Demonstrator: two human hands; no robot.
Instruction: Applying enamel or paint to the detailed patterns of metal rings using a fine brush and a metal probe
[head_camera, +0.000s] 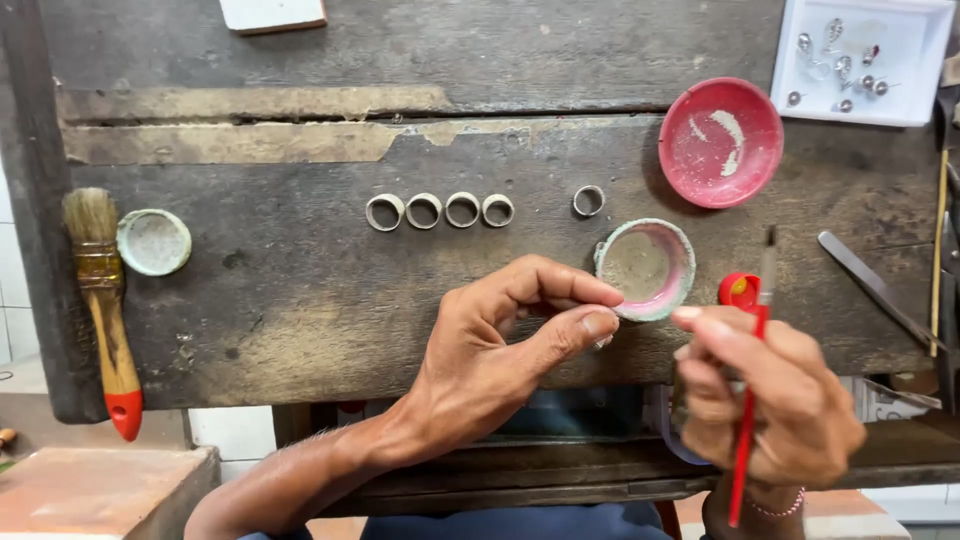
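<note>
Head view, left hand: left hand (500, 345) raised over the front edge of the wooden bench (300, 290), thumb and forefinger pinched narrow on a small metal ring (603, 342), mostly hidden between the fingertips.
Head view, right hand: right hand (775, 395) closed round a thin red-handled brush (750, 390), held nearly upright, dark tip up beside a small red cap (738, 290).
Between the hands: pink-rimmed dish (647, 268) with grey residue, just beyond the left fingertips, near the brush tip.
Bench, middle: four metal rings (440, 211) in a row, touching or nearly so; a fifth ring (589, 201) a little apart to their right.
Bench, far right: red bowl (721, 142) streaked with white powder; white tray (865, 60) holding small silver pieces.
Bench, right edge: metal tweezers (875, 288) lying slantwise, well clear of the right hand.
Bench, left: flat paintbrush (103, 300) with red-tipped wooden handle, beside a pale green lid (153, 241).
</note>
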